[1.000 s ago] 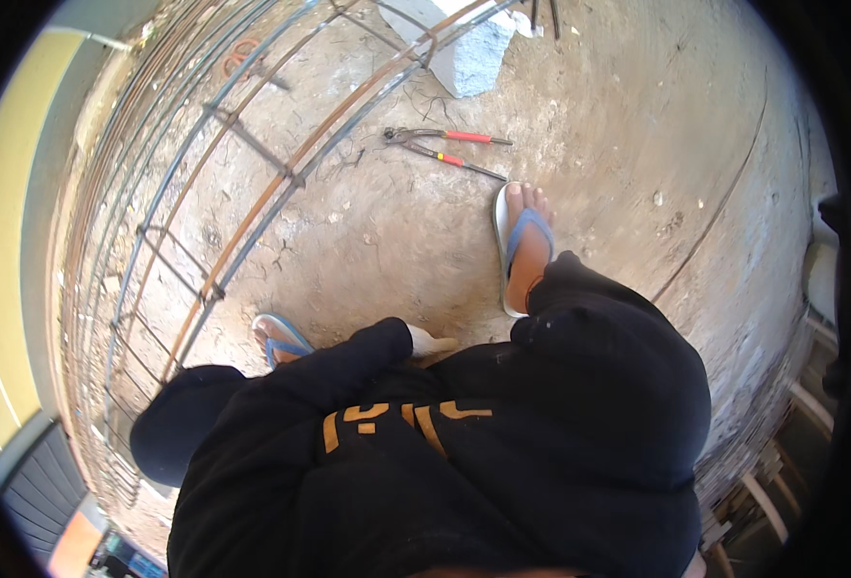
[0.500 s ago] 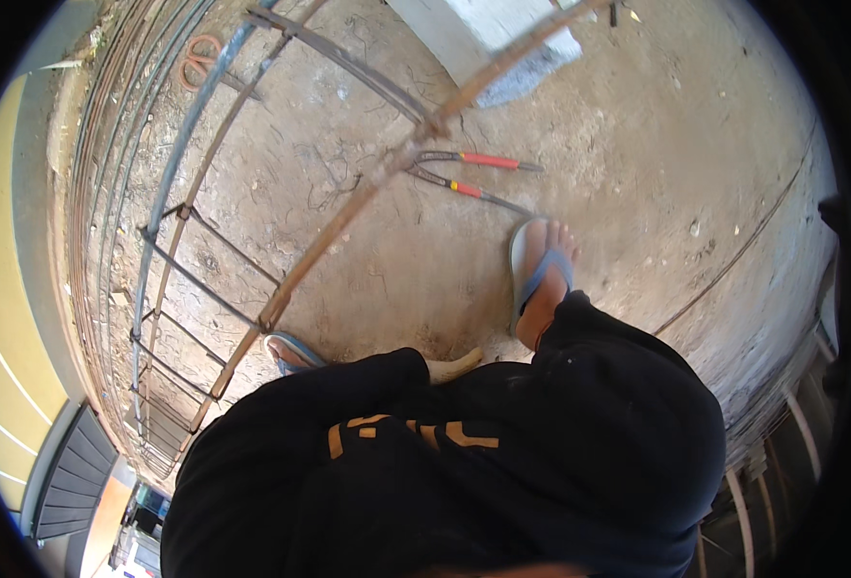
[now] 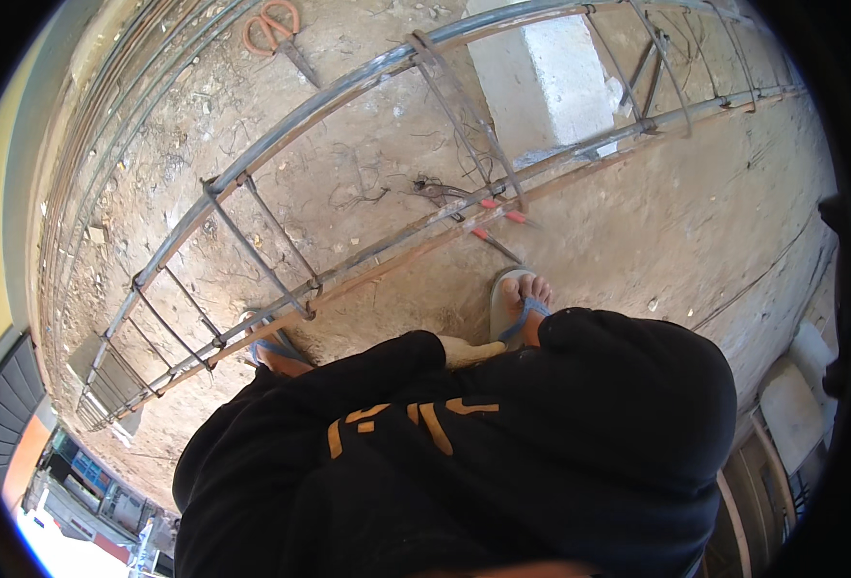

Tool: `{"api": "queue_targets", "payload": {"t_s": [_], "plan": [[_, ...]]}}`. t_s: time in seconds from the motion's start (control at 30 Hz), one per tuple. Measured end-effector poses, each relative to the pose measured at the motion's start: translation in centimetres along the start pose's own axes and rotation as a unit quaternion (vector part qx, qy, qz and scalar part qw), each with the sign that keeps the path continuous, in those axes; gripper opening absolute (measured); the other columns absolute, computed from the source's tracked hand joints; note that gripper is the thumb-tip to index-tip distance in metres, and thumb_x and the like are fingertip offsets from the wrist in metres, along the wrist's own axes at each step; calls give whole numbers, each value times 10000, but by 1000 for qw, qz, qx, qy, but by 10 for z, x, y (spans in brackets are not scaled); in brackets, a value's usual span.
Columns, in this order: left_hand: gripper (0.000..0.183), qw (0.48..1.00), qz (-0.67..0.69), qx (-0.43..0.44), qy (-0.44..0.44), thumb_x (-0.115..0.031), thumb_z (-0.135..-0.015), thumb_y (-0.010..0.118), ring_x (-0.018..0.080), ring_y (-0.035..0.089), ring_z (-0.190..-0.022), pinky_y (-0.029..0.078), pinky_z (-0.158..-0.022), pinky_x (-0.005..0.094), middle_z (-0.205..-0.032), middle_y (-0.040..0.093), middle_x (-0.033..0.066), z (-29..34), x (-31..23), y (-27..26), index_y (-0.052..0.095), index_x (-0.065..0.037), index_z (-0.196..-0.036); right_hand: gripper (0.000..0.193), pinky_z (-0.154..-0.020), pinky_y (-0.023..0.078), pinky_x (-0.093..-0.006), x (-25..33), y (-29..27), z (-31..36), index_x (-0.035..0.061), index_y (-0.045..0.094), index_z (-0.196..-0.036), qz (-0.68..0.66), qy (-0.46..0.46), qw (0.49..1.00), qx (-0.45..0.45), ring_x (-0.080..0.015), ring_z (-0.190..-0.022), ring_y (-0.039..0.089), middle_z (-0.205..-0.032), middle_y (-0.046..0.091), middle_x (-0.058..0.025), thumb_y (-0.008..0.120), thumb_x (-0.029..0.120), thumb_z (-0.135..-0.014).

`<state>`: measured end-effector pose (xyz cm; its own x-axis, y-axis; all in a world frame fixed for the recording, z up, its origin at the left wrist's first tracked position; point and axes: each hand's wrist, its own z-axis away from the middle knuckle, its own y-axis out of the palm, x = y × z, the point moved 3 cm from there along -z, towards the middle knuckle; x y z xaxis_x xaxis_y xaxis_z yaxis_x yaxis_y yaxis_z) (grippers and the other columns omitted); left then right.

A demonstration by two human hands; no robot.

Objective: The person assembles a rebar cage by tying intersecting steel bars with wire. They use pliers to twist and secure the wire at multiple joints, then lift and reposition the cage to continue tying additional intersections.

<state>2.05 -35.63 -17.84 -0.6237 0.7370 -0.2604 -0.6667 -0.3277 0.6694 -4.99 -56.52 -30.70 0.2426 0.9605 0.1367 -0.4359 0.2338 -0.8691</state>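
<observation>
Neither my left hand nor my right hand is in view. A long rebar cage (image 3: 348, 262) of steel bars and square stirrups runs slantwise across in front of me, from lower left to upper right. Beneath its middle, pincers with red grips (image 3: 513, 217) lie spread on the dirt, partly hidden by the bars. Beyond the cage, at upper left, rest large scissors with orange handles (image 3: 273, 29). My sandalled feet stand on the near side: the right foot (image 3: 522, 297) shows well, the left foot (image 3: 276, 356) mostly hides behind my dark clothing.
Several long loose bars (image 3: 107, 125) lie along the left side. A pale grey slab (image 3: 565, 82) sits beyond the cage at upper right. Scraps of tie wire (image 3: 348, 196) litter the ground. A tan piece (image 3: 471, 354), perhaps wood, shows between my legs.
The cage has swung to a flatter slant, its far part now reaching across the upper right. My view has shifted too. The pincers and scissors appear to lie where they were on the ground.
</observation>
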Motion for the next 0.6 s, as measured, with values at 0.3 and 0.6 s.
{"api": "queue_targets", "payload": {"t_s": [0.3, 0.6], "plan": [[631, 937, -275, -173, 129, -616, -881, 525, 310, 695, -880, 523, -802, 387, -901, 728, 172, 51, -82, -57, 758, -35, -961, 368, -731, 546, -446, -1, -255, -94, 79, 600, -1221, 29, -158, 951, 265, -354, -822, 687, -936, 714, -148, 524, 325, -957], [407, 775, -550, -234, 204, -373, -887, 547, 387, 659, -999, 503, -878, 415, -1083, 691, 217, 62, -115, -19, 706, -86, -1129, 639, -823, 546, -442, 145, -250, -147, 79, 411, -1387, 81, -351, 926, -109, -346, -1093, 630, -1365, 505, -210, 680, 103, -807]]}}
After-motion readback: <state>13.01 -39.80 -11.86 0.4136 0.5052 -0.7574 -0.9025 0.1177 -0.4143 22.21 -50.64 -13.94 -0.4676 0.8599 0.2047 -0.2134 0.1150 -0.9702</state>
